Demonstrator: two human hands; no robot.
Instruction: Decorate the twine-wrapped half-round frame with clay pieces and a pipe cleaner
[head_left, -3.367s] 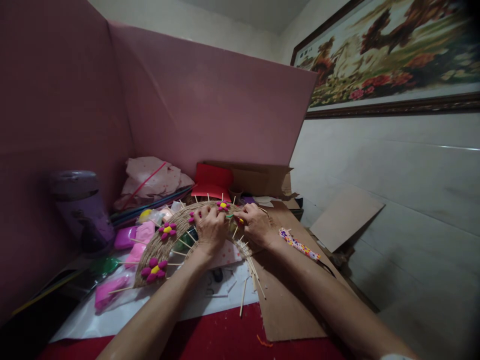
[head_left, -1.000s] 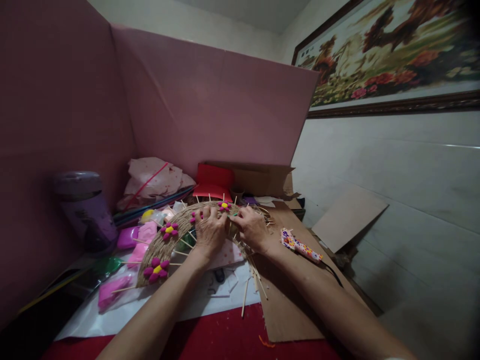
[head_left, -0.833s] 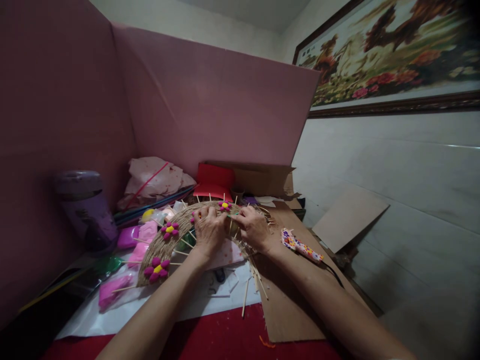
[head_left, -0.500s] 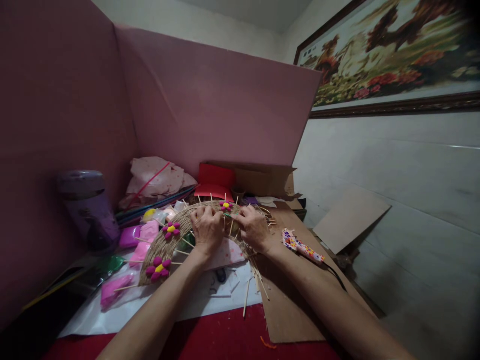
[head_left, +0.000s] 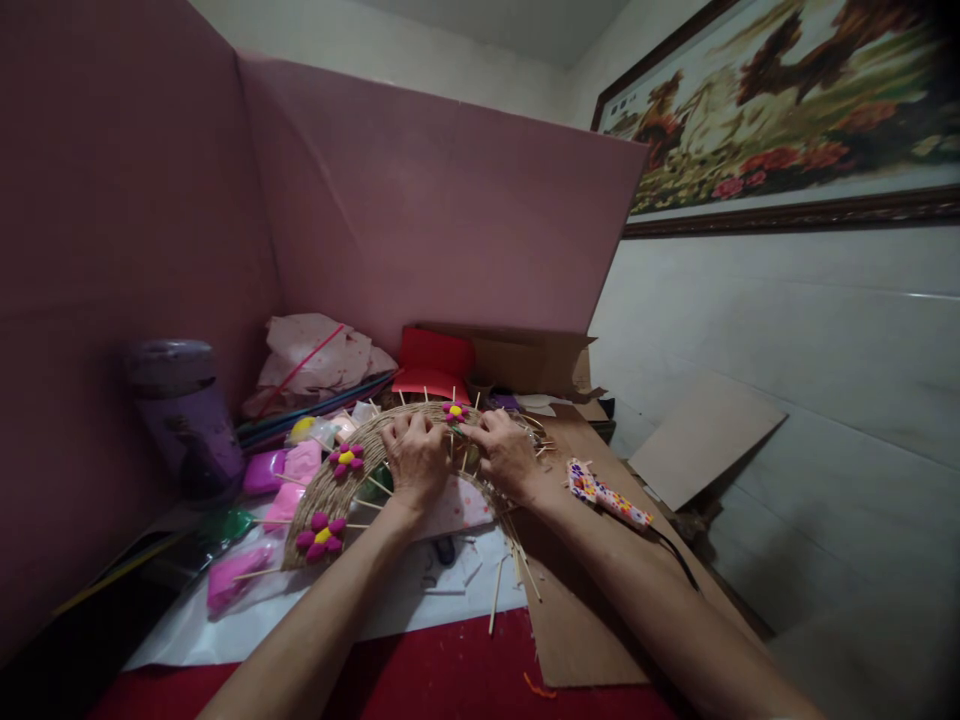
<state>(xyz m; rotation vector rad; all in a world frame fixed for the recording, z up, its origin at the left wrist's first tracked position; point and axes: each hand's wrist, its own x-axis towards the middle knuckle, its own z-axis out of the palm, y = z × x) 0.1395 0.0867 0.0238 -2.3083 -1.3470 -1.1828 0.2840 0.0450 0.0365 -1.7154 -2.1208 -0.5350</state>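
An arch of twine woven over thin wooden sticks [head_left: 375, 440] stands in front of me, sticks poking out on both edges. Purple flowers with yellow centres lie along it: one low on the left [head_left: 321, 538], another above it [head_left: 346, 460], a third near the top [head_left: 455, 411]. My left hand [head_left: 416, 455] is closed on the arch's inner edge, left of the top flower. Just right of that flower, the curled fingers of my right hand [head_left: 504, 455] press together at the arch, beside a small green bit. What they pinch is hidden.
Right of the arch, a flower-patterned glue gun [head_left: 607, 495] with a black cord lies on a cardboard sheet [head_left: 585, 620]. Pink clay packets [head_left: 236, 580] and a purple tumbler [head_left: 180, 420] stand left. Loose sticks [head_left: 496, 597] lie in front. Pink panels [head_left: 435, 200] enclose the back.
The view has shifted very slightly, so everything sits a little further right. Both hands keep nearly the same hold at the arch.
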